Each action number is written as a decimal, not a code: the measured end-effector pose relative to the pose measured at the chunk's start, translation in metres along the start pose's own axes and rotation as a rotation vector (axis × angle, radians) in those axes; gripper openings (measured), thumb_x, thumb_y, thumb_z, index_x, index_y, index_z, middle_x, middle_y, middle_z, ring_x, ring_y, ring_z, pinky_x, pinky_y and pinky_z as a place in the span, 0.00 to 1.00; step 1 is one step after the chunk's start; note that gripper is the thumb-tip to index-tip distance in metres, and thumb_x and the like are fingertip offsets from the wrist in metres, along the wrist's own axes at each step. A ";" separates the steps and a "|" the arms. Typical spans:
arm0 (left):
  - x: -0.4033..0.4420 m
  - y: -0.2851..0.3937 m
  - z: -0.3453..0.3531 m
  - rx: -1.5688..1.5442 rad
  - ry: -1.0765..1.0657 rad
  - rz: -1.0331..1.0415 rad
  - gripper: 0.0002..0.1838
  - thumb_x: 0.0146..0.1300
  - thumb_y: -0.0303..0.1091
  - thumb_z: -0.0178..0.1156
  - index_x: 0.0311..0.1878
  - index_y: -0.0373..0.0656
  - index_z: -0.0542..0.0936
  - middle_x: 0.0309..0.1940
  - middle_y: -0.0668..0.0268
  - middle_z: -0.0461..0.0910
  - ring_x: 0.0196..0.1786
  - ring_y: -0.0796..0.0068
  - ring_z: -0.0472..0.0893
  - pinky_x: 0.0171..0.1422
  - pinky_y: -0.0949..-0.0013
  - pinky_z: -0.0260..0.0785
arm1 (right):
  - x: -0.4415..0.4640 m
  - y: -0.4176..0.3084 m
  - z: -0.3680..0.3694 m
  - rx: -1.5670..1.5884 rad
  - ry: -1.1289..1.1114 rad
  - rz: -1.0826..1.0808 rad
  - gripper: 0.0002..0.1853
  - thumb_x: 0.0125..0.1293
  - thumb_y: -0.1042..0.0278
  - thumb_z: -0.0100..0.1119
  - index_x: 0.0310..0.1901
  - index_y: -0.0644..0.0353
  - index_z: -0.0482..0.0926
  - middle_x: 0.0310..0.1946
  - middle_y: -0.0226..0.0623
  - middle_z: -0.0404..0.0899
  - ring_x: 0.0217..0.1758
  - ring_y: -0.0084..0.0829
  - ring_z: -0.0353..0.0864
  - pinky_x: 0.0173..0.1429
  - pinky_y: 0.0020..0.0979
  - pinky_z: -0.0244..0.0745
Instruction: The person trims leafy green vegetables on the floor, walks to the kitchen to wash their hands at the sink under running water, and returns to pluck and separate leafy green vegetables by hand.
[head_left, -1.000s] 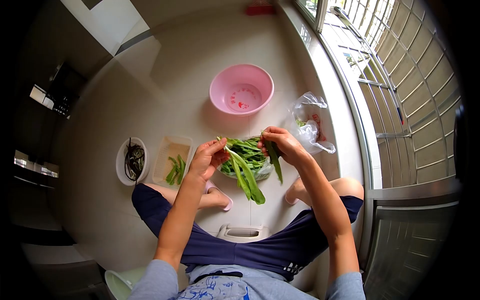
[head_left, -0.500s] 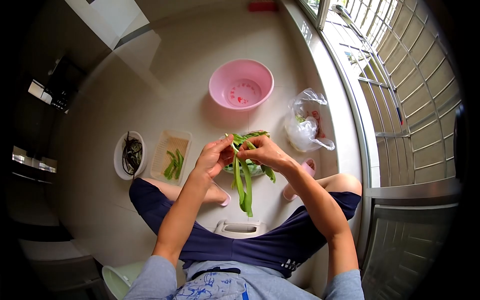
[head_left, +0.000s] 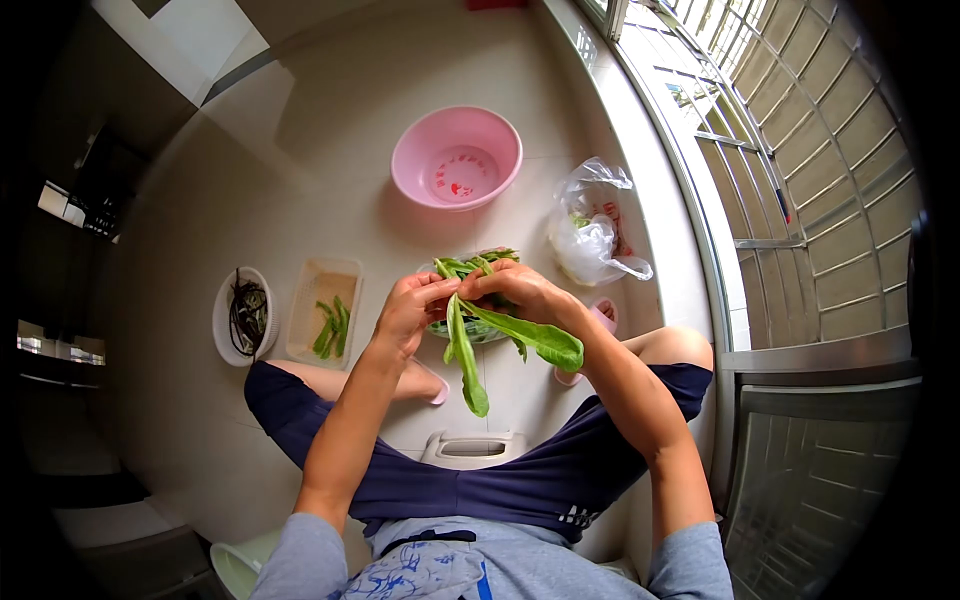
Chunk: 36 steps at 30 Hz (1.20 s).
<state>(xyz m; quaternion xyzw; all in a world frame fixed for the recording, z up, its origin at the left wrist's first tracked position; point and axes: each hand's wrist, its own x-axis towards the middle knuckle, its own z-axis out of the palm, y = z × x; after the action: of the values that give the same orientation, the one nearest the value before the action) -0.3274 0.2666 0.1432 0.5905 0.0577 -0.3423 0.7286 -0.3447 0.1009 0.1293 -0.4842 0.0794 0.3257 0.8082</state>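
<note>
Between my two hands hang long green vegetable leaves (head_left: 466, 365), one pointing down and one spread toward my right forearm. My left hand (head_left: 408, 308) pinches the stem end with thumb and fingers. Closed on the same leafy greens, my right hand (head_left: 517, 290) meets the left fingertips. Just beneath and beyond the hands, more greens (head_left: 455, 266) lie in what looks like a clear plastic bag or bowl, mostly hidden by my hands.
A pink basin (head_left: 456, 160) stands ahead on the tiled floor. To the right is a white plastic bag (head_left: 590, 235). On the left are a basket with long dark beans (head_left: 248, 312) and a shallow tray (head_left: 300, 335) holding green pods (head_left: 331, 328). A white stool (head_left: 473, 450) is under me.
The held leaves have fanned apart, one swinging out to the right. Both hands stay close together, and the whole view has shifted slightly.
</note>
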 end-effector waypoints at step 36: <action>0.002 -0.009 -0.023 -0.340 -0.379 0.009 0.10 0.56 0.30 0.48 0.41 0.36 0.70 0.33 0.65 0.74 0.36 0.79 0.73 0.44 0.75 0.63 | -0.003 0.015 0.017 0.178 -0.157 -0.130 0.05 0.55 0.69 0.51 0.29 0.61 0.71 0.25 0.29 0.72 0.28 0.19 0.69 0.34 0.18 0.63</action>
<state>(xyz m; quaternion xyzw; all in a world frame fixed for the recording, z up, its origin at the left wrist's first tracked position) -0.3238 0.2861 0.1280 0.3849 -0.0256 -0.4291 0.8167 -0.3591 0.1189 0.1283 -0.3876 0.0130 0.3010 0.8712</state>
